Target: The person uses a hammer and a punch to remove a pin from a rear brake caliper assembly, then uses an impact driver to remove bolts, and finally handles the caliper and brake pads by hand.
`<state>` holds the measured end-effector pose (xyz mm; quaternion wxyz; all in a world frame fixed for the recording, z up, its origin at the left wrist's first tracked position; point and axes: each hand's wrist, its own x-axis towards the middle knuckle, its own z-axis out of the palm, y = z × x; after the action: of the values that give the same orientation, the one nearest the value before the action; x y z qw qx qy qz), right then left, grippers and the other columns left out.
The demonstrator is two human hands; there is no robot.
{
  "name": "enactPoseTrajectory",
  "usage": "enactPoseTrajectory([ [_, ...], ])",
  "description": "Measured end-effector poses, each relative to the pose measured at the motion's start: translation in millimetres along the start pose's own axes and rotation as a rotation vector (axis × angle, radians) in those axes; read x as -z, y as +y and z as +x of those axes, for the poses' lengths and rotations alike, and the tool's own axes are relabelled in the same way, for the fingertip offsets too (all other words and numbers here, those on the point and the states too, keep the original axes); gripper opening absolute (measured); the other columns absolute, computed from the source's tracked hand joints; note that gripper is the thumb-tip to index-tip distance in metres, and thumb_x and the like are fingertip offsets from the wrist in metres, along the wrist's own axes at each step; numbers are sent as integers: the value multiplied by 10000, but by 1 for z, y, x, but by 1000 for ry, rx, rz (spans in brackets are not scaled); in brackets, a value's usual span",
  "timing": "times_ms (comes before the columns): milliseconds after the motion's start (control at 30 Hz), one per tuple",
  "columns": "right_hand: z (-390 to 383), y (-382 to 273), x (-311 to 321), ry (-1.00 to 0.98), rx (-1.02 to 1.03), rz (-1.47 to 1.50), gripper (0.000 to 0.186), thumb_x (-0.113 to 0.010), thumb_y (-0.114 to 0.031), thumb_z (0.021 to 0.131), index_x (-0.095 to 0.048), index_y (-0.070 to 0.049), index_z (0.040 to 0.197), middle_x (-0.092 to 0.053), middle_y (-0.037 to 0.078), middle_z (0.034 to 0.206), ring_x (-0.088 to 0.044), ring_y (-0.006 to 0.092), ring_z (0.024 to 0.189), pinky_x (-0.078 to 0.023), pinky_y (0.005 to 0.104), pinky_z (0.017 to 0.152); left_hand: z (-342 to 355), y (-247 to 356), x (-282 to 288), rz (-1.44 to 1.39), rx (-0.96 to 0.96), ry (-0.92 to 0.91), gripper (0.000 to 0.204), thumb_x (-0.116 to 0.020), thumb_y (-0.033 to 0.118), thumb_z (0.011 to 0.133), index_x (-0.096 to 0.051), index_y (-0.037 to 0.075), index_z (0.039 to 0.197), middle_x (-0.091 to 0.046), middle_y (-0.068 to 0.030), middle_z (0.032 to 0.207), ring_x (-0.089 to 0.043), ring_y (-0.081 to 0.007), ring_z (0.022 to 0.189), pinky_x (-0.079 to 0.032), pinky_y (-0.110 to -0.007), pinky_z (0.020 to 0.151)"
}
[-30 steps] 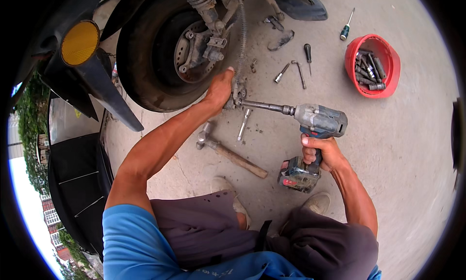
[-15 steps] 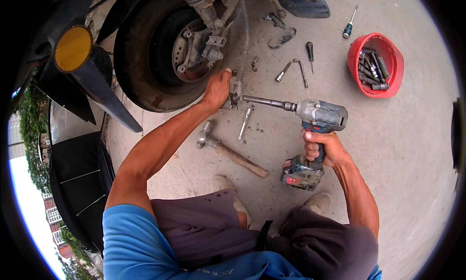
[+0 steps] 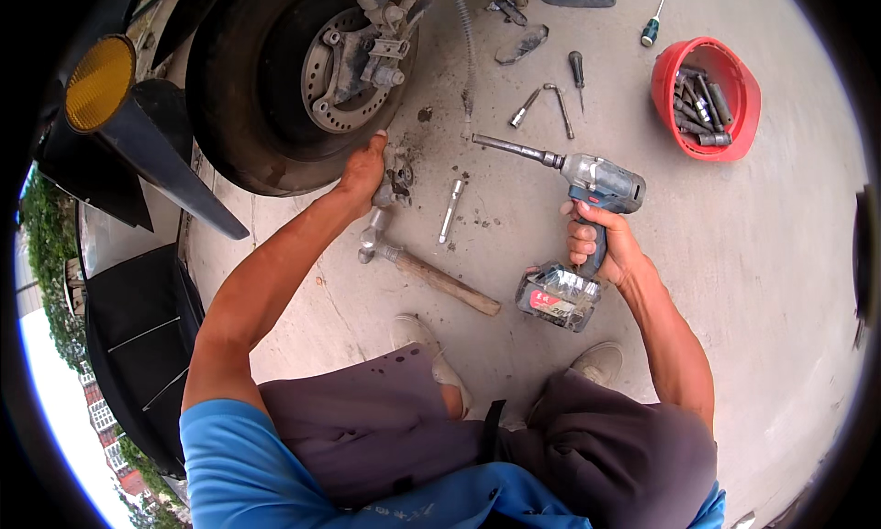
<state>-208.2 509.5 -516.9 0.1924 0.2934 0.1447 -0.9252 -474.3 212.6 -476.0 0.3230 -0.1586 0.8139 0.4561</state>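
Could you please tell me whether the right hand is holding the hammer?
No, the right hand grips the impact wrench while the hammer lies on the ground.

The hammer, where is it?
In the head view, the wooden-handled metal hammer lies near the middle, below the silver metal bar and left of the dark power-tool battery.

Left arm (image 3: 283, 256): stretched forward, slightly bent
Left hand (image 3: 363, 173): gripping, partly hidden
Right arm (image 3: 670, 341): angled forward and inward
Right hand (image 3: 606, 240): curled tight in a grip
Knees (image 3: 674, 451): bent
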Motion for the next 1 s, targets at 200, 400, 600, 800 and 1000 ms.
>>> enactPoseTrajectory([
  [200,-2,-6,8,-38,-21,-64,324,-670,-302,951,-601,-30,1112,-426,-37,620,-403,88,515,-377,274,509,-21,-11,-3,-9,181,-230,648,-509,516,992,-495,-35,1334,-657,-158,1129,-680,-249,946,-582,-441,809],
  [400,-11,-6,17,-15,52,-54,342,-667,-316,953,-597,-27,1122,-429,-30,615,-398,90,515,-362,270,503,2,-47,-9,-11,295,-332,649,-485,505,1021,-481,-33,1385,-625,-185,1299,-639,-284,1151,-520,-480,999],
  [600,-17,-5,24,-2,55,-61,345,-649,-342,957,-604,-49,1132,-442,-37,609,-386,88,514,-341,266,504,26,-58,-8,97,190,-422,707,-488,531,1015,-438,-43,1425,-550,-199,1395,-581,-290,1241,-480,-461,1050],
  [800,-14,-3,23,-57,33,-24,333,-654,-331,955,-599,-38,1103,-441,-33,613,-396,94,514,-360,267,505,19,-61,-7,597,-129,-357,728,-503,558,1004,-449,-52,1398,-500,-259,1415,-503,-322,1306,-392,-410,1109],
  [1000,-10,0,21,-107,22,-31,327,-648,-340,956,-598,-46,1089,-426,-33,608,-387,90,509,-341,265,500,8,-59,-7,844,-289,-477,586,-519,555,999,-557,0,1186,-570,-250,1179,-506,-334,1166,-402,-452,1027],
])
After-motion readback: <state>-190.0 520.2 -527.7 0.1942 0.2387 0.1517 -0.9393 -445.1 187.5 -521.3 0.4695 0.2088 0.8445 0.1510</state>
